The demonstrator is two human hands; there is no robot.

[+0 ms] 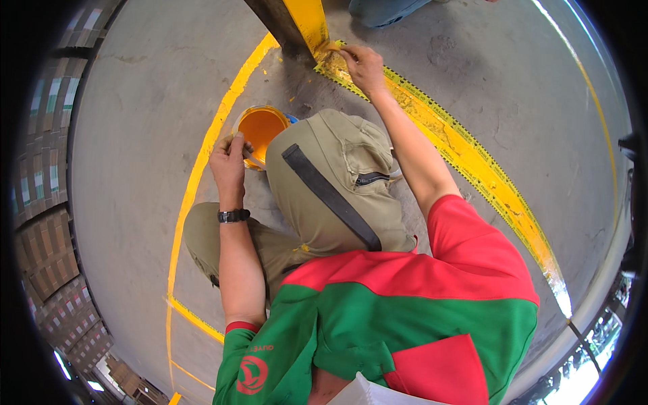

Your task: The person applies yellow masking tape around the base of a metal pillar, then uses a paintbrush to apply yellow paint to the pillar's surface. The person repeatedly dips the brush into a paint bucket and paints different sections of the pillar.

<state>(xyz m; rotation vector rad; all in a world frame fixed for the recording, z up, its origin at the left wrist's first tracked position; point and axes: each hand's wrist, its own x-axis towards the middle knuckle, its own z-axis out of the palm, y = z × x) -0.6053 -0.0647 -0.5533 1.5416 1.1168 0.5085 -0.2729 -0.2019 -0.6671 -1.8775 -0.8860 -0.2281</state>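
My left hand [229, 160] is closed at the near left edge of a round paint bucket [239, 117], with a pale strip at its fingers. Orange-yellow paint shows inside the bucket, partly hidden by my knee. Farther right, my right hand [365, 67] pinches a small yellow-coated paintbrush [331, 47], mostly covered by the fingers. The brush is at the far end of a wide yellow floor stripe [439, 128], by the foot of a yellow post [307, 23]. Yellow-and-black tape [487, 156] edges the stripe, whose paint looks patchy.
A thinner yellow line [214, 128] curves along the floor left of the bucket. Stacked cartons [47, 243] stand along the far left. Another person's blue-clad knee [385, 10] is beyond the post. Yellow paint drops dot the floor beside the post.
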